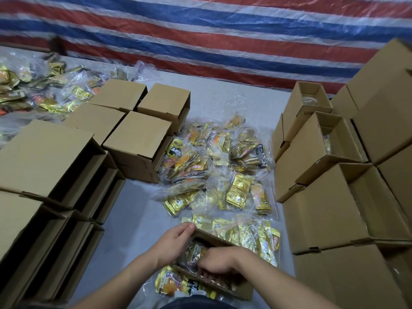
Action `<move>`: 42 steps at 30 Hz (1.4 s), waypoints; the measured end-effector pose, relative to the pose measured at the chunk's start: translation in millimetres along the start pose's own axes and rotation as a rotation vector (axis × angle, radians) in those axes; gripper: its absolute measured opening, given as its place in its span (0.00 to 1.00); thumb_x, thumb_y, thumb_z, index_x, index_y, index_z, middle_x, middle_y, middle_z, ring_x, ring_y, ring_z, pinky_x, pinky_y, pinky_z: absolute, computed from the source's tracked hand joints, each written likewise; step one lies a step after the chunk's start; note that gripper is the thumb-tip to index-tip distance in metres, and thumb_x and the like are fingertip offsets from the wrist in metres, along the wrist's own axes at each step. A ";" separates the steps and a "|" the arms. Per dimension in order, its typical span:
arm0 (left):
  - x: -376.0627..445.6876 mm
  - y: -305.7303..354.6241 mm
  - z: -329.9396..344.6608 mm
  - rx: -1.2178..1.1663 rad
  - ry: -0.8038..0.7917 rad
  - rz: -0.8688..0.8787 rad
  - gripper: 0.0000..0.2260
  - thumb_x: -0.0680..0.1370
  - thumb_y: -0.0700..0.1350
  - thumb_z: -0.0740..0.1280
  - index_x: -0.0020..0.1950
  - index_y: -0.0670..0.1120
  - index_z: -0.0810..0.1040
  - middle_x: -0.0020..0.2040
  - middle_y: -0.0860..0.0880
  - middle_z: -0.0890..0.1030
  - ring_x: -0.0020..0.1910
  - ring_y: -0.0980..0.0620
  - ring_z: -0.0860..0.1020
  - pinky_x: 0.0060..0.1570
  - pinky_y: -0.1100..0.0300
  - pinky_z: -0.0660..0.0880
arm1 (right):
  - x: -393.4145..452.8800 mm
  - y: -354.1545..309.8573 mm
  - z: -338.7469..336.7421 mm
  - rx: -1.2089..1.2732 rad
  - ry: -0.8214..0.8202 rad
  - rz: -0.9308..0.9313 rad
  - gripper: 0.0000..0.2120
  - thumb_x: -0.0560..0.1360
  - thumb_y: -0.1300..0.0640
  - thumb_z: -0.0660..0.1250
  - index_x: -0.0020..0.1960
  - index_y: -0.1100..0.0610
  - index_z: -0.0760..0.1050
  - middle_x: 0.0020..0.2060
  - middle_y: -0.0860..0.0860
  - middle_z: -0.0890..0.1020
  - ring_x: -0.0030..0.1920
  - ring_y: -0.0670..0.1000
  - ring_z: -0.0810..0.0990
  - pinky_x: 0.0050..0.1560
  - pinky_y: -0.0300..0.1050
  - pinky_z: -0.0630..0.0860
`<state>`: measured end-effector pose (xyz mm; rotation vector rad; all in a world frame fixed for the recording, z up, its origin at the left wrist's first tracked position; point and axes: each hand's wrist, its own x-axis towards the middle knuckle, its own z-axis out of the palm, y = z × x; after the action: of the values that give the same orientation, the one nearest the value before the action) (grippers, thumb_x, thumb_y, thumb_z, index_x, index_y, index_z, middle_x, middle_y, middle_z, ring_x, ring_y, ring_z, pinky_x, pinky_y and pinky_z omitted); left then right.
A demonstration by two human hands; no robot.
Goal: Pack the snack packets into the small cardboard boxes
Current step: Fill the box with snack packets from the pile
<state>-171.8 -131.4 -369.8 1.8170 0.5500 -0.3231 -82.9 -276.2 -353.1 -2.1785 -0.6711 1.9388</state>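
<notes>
Lower centre of the frame: we are loading a clear bag of snack packets (196, 253) into the small open box (223, 240). Our left hand (172, 240) is steadying the box's far left corner, fingers (189, 226) hooked over the rim, while our right hand (219, 262) is reaching inside, fingers curled down onto the bag and pressing it in. To do this well, we judge that the left hand should be bracing the wall as the right is flattening the bag below the rim, so the flaps can later close.

Edges and room: more bagged packets (214, 168) are lying in a heap mid-frame on the grey counter (124, 208), touching the box's far side and lower left corner. Stacked boxes at the left (55, 166) and open boxes at the right (323, 179) are forming a corridor; bare surface is lying left of the working box.
</notes>
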 end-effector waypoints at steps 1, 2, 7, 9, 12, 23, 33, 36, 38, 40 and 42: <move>-1.2 -0.1 1.5 0.022 0.001 0.011 0.12 0.83 0.58 0.55 0.58 0.59 0.76 0.55 0.65 0.78 0.52 0.74 0.74 0.48 0.81 0.64 | 3.4 1.9 2.3 0.002 -0.007 0.028 0.16 0.82 0.49 0.54 0.50 0.56 0.77 0.39 0.51 0.78 0.33 0.48 0.73 0.35 0.42 0.70; -2.4 -0.1 2.8 0.044 0.006 0.019 0.12 0.83 0.59 0.54 0.60 0.60 0.75 0.55 0.67 0.75 0.52 0.75 0.72 0.48 0.83 0.63 | 6.5 3.1 4.4 -0.005 -0.020 0.040 0.17 0.82 0.47 0.53 0.47 0.54 0.76 0.40 0.51 0.77 0.34 0.48 0.72 0.36 0.43 0.70; -7.0 0.4 5.7 0.064 0.012 0.038 0.13 0.77 0.65 0.52 0.56 0.66 0.72 0.54 0.72 0.72 0.51 0.82 0.69 0.49 0.85 0.62 | 7.9 -0.2 15.7 0.005 -0.080 0.051 0.29 0.81 0.41 0.46 0.75 0.56 0.63 0.71 0.57 0.69 0.68 0.56 0.70 0.66 0.49 0.67; -5.9 1.5 4.2 0.046 0.012 0.030 0.09 0.80 0.62 0.54 0.52 0.65 0.73 0.52 0.71 0.73 0.50 0.83 0.69 0.47 0.85 0.62 | 3.5 -3.1 19.3 0.017 -0.014 0.028 0.32 0.82 0.40 0.45 0.80 0.56 0.56 0.79 0.56 0.59 0.77 0.56 0.60 0.73 0.51 0.58; -2.9 4.5 -1.2 0.038 0.018 0.013 0.09 0.83 0.57 0.55 0.50 0.66 0.74 0.48 0.72 0.75 0.48 0.83 0.69 0.45 0.85 0.62 | -16.9 -3.2 17.2 -0.081 0.119 -0.082 0.24 0.82 0.42 0.49 0.61 0.55 0.77 0.62 0.58 0.78 0.65 0.56 0.73 0.60 0.45 0.70; -0.2 7.8 -1.7 -0.069 -0.003 -0.025 0.15 0.83 0.57 0.56 0.55 0.54 0.81 0.51 0.54 0.83 0.51 0.62 0.79 0.51 0.71 0.71 | -57.0 19.9 -10.0 -0.598 0.854 -0.248 0.22 0.81 0.52 0.61 0.73 0.54 0.62 0.61 0.54 0.76 0.58 0.57 0.77 0.55 0.53 0.73; -4.4 61.4 -9.9 -0.089 0.021 -0.043 0.15 0.83 0.56 0.54 0.59 0.54 0.78 0.61 0.49 0.79 0.60 0.50 0.76 0.64 0.58 0.69 | -64.8 28.8 -24.7 -0.463 0.838 -0.223 0.09 0.79 0.60 0.62 0.59 0.54 0.70 0.44 0.57 0.80 0.44 0.60 0.79 0.39 0.47 0.65; -8.6 110.9 -17.1 -0.104 0.129 0.068 0.24 0.78 0.63 0.52 0.68 0.55 0.75 0.68 0.53 0.75 0.68 0.50 0.71 0.69 0.53 0.67 | -99.1 29.6 -51.2 -0.359 0.962 -0.201 0.06 0.81 0.60 0.59 0.57 0.54 0.69 0.40 0.54 0.76 0.42 0.58 0.77 0.38 0.47 0.68; -13.2 147.4 -18.9 -0.112 0.211 0.161 0.31 0.75 0.66 0.53 0.74 0.55 0.68 0.73 0.52 0.70 0.71 0.51 0.68 0.72 0.47 0.63 | -131.7 29.3 -74.4 -0.293 1.082 -0.188 0.02 0.82 0.57 0.59 0.54 0.52 0.68 0.42 0.54 0.78 0.43 0.57 0.78 0.38 0.47 0.70; -18.8 181.3 -14.5 -0.052 0.301 0.301 0.32 0.74 0.67 0.55 0.77 0.57 0.62 0.75 0.52 0.67 0.71 0.53 0.67 0.71 0.46 0.64 | -167.5 27.6 -95.6 -0.235 1.225 -0.186 0.03 0.82 0.56 0.60 0.55 0.52 0.70 0.44 0.52 0.80 0.44 0.55 0.80 0.40 0.51 0.77; -22.4 209.9 -7.1 0.090 0.413 0.428 0.33 0.75 0.67 0.56 0.78 0.56 0.59 0.76 0.51 0.65 0.73 0.51 0.65 0.72 0.44 0.64 | -200.2 25.6 -113.3 -0.195 1.354 -0.165 0.07 0.82 0.55 0.60 0.59 0.52 0.71 0.43 0.51 0.80 0.43 0.54 0.81 0.41 0.53 0.80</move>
<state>-82.0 -179.1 -184.7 2.0443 0.4145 0.3303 20.0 -362.8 -164.7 -2.6932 -0.6762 0.0554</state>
